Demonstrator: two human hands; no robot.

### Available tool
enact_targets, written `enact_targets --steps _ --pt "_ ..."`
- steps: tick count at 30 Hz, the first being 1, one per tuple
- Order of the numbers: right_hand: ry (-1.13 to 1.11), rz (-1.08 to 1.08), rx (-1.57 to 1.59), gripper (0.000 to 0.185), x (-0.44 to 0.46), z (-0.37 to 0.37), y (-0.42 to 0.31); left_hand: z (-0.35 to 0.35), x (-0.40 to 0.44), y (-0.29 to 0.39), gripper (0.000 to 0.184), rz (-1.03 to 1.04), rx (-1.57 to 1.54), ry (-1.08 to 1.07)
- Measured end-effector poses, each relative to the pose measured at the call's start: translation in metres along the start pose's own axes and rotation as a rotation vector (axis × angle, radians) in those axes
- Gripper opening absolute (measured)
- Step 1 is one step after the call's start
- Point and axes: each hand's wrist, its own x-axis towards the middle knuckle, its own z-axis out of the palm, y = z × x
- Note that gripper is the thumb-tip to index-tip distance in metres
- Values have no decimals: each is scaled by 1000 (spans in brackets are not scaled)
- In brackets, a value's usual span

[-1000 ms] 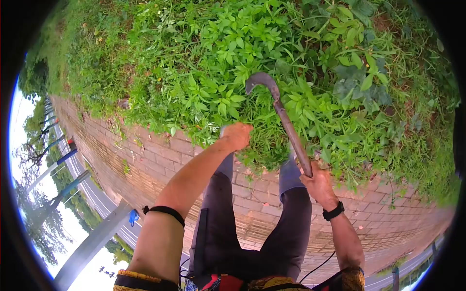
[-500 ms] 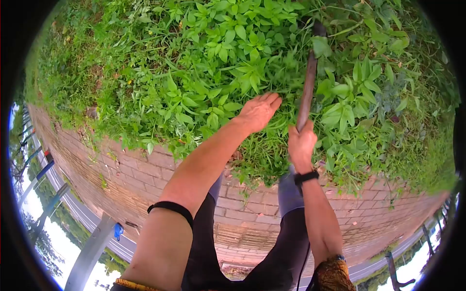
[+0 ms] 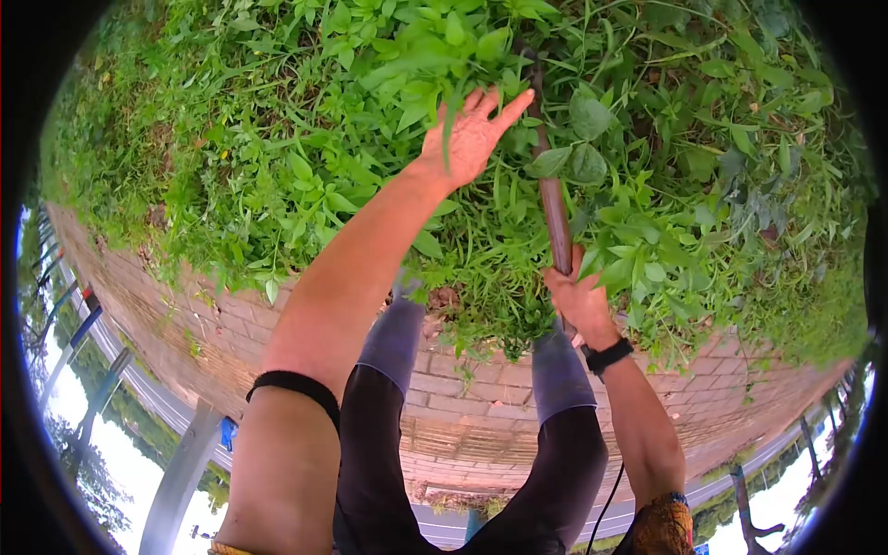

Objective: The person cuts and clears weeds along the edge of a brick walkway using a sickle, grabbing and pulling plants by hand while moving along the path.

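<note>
My right hand [image 3: 583, 294] is closed round the lower part of a brown wooden-handled tool [image 3: 557, 217]. The shaft points away from me into the weeds. Its far end is dark and mostly covered by leaves, so the shape of its head cannot be made out. Broad leaves also cross the middle of the shaft. My left hand [image 3: 462, 139] reaches in among leafy green weeds [image 3: 407, 69], left of the shaft, with its fingers spread. A grass blade lies across the back of that hand, and its thumb side is close to the shaft.
Thick weeds and grass [image 3: 222, 157] cover the ground ahead and to both sides. A brick pavement [image 3: 472, 388] runs beneath my legs along their edge. Behind are a road [image 3: 166, 393], a grey post [image 3: 180, 481] and a blue item [image 3: 228, 433] beside it.
My left hand has moved forward and slightly left, spreading its fingers in the leaves. My right hand has drawn back a little, and the tool's far end has swung left.
</note>
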Motion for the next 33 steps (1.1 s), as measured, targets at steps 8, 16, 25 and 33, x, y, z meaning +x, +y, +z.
enact_targets --steps 8,16,25,33 --pt "167 -379 -304 23 -32 -20 4 15 41 -11 87 -352 97 -209" --pt "-213 247 176 25 -25 -60 -57 20 31 -33 26 -275 78 -236" --pt "393 -382 -702 31 100 -30 -45 20 12 -30 18 -249 100 -152" --pt "72 -217 -472 29 -71 -40 45 45 -42 -70 19 -344 59 -176"
